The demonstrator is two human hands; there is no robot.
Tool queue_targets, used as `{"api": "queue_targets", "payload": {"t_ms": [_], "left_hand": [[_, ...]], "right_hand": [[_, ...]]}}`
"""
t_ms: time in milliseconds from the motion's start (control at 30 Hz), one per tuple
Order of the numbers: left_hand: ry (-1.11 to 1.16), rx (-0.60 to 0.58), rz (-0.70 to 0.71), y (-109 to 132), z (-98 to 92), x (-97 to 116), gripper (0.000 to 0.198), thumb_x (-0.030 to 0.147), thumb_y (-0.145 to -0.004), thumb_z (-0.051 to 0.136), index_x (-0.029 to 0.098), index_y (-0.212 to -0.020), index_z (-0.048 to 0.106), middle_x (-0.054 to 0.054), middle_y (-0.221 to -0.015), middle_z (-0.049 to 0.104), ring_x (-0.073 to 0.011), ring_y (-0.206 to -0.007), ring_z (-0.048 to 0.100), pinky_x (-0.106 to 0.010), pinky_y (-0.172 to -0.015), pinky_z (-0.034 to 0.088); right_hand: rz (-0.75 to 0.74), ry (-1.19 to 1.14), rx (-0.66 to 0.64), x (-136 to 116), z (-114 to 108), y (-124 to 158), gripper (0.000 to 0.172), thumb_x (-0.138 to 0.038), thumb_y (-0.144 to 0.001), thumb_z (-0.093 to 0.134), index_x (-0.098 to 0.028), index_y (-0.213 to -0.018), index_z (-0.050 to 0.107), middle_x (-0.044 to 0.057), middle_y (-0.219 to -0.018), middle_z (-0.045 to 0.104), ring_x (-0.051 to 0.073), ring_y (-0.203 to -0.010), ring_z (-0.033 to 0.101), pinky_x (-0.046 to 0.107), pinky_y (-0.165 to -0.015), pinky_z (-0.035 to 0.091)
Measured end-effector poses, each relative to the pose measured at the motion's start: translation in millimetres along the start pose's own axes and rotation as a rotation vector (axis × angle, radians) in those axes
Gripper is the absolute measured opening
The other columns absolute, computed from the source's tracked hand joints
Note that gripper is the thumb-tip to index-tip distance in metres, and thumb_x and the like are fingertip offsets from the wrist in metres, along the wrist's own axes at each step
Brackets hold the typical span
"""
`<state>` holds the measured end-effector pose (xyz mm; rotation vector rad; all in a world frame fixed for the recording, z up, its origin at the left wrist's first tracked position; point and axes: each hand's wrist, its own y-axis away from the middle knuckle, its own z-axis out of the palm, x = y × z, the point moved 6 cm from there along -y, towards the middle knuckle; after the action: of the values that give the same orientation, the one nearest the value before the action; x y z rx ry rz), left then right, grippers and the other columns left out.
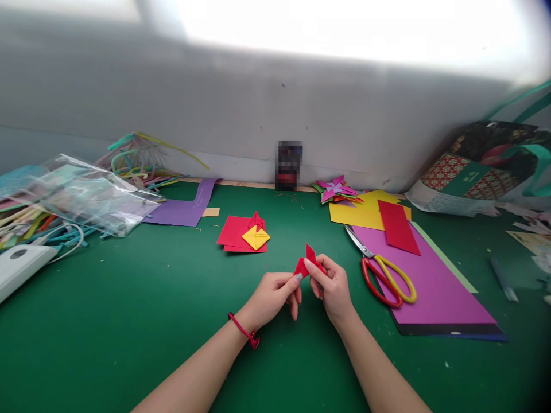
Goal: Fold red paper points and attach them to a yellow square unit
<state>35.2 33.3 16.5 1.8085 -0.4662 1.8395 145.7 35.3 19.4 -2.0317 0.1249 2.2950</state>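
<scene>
A small folded piece of red paper [308,261] is pinched between both hands just above the green table [129,321]. My left hand [275,295], with a red string at the wrist, grips its left corner with curled fingers. My right hand [330,284] grips its right side, fingers closed round it. Beyond the hands lies a red paper square [232,235] with a folded yellow piece [255,237] and a small red folded piece [256,219] on it.
Scissors with red and yellow handles [383,272] lie on a magenta sheet [430,287] to the right, near a red strip [398,226], yellow paper [357,212] and a folded paper star [336,189]. Purple paper [185,206], a clear plastic bag [81,195] and coloured strips sit left. A patterned bag [482,166] stands far right.
</scene>
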Motion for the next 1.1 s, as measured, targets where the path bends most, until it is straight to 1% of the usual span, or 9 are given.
{"api": "queue_targets", "payload": {"t_ms": [133, 200, 333, 433, 533, 700, 833, 967, 1100], "left_hand": [[0.032, 0.012, 0.020, -2, 0.3, 1, 0.033, 0.040, -0.083, 0.039, 0.014, -0.069, 0.054, 0.000, -0.051, 0.056, -0.0118, -0.048, 0.053, -0.023, -0.054, 0.041], [0.030, 0.024, 0.039, -3, -0.8, 2, 0.031, 0.039, -0.082, 0.040, 0.014, -0.070, 0.054, 0.000, -0.054, 0.056, -0.0116, -0.049, 0.053, -0.023, -0.054, 0.042], [-0.004, 0.022, 0.066, -2, -3.0, 5, 0.033, 0.036, -0.083, 0.039, 0.013, -0.064, 0.053, 0.000, -0.050, 0.054, -0.0107, -0.047, 0.052, -0.022, -0.055, 0.042], [-0.004, 0.036, 0.068, -1, -3.9, 6, 0.032, 0.035, -0.083, 0.040, 0.013, -0.064, 0.053, 0.000, -0.049, 0.054, -0.0105, -0.047, 0.052, -0.022, -0.054, 0.042], [0.012, 0.043, 0.070, -1, -2.8, 6, 0.032, 0.035, -0.084, 0.039, 0.013, -0.066, 0.052, 0.000, -0.051, 0.055, -0.0107, -0.048, 0.052, -0.022, -0.054, 0.042], [0.045, 0.007, 0.072, -2, 0.7, 4, 0.030, 0.039, -0.083, 0.039, 0.013, -0.075, 0.053, -0.003, -0.059, 0.058, -0.0118, -0.052, 0.054, -0.023, -0.054, 0.043], [0.049, -0.017, 0.058, -3, 1.3, 1, 0.033, 0.041, -0.083, 0.038, 0.013, -0.074, 0.053, -0.003, -0.056, 0.058, -0.0113, -0.048, 0.053, -0.023, -0.052, 0.043], [0.073, -0.013, 0.059, -5, -0.5, 1, 0.032, 0.040, -0.083, 0.039, 0.013, -0.072, 0.052, -0.003, -0.058, 0.058, -0.0107, -0.046, 0.052, -0.023, -0.050, 0.043], [0.062, 0.001, 0.043, -5, -1.9, 0, 0.031, 0.039, -0.083, 0.039, 0.013, -0.071, 0.051, -0.001, -0.052, 0.055, -0.0096, -0.042, 0.049, -0.021, -0.046, 0.041]], "right_hand": [[-0.012, -0.008, -0.007, 0, 1, 0, 0.023, -0.034, -0.076, 0.057, -0.018, -0.062, 0.047, -0.009, -0.033, 0.036, 0.004, -0.028, 0.025, 0.018, -0.031, 0.014], [-0.008, -0.005, -0.015, 1, 2, 0, 0.023, -0.034, -0.076, 0.057, -0.018, -0.062, 0.047, -0.009, -0.034, 0.037, 0.004, -0.029, 0.025, 0.018, -0.031, 0.014], [0.006, -0.011, -0.039, 2, 5, 1, 0.023, -0.033, -0.077, 0.056, -0.018, -0.062, 0.047, -0.009, -0.033, 0.035, 0.004, -0.028, 0.025, 0.018, -0.030, 0.014], [0.013, -0.028, -0.057, 3, 6, 2, 0.023, -0.033, -0.078, 0.055, -0.018, -0.063, 0.047, -0.009, -0.033, 0.036, 0.003, -0.028, 0.025, 0.017, -0.030, 0.014], [0.012, -0.032, -0.059, 3, 5, 1, 0.023, -0.033, -0.077, 0.055, -0.018, -0.063, 0.046, -0.009, -0.033, 0.037, 0.003, -0.028, 0.025, 0.017, -0.030, 0.015], [-0.009, -0.017, -0.086, 3, 5, 0, 0.022, -0.030, -0.077, 0.057, -0.017, -0.062, 0.047, -0.010, -0.033, 0.037, 0.002, -0.027, 0.027, 0.016, -0.030, 0.016], [-0.006, -0.041, -0.101, 6, 7, 1, 0.023, -0.030, -0.076, 0.058, -0.017, -0.061, 0.047, -0.009, -0.035, 0.038, 0.002, -0.027, 0.028, 0.016, -0.029, 0.016], [-0.036, -0.008, -0.108, 2, 10, 3, 0.022, -0.031, -0.080, 0.052, -0.018, -0.063, 0.047, -0.009, -0.037, 0.040, 0.004, -0.030, 0.031, 0.017, -0.032, 0.022], [-0.060, 0.061, -0.061, -1, 11, 4, 0.026, -0.032, -0.082, 0.050, -0.017, -0.061, 0.046, -0.008, -0.036, 0.043, 0.004, -0.029, 0.032, 0.017, -0.033, 0.024]]}}
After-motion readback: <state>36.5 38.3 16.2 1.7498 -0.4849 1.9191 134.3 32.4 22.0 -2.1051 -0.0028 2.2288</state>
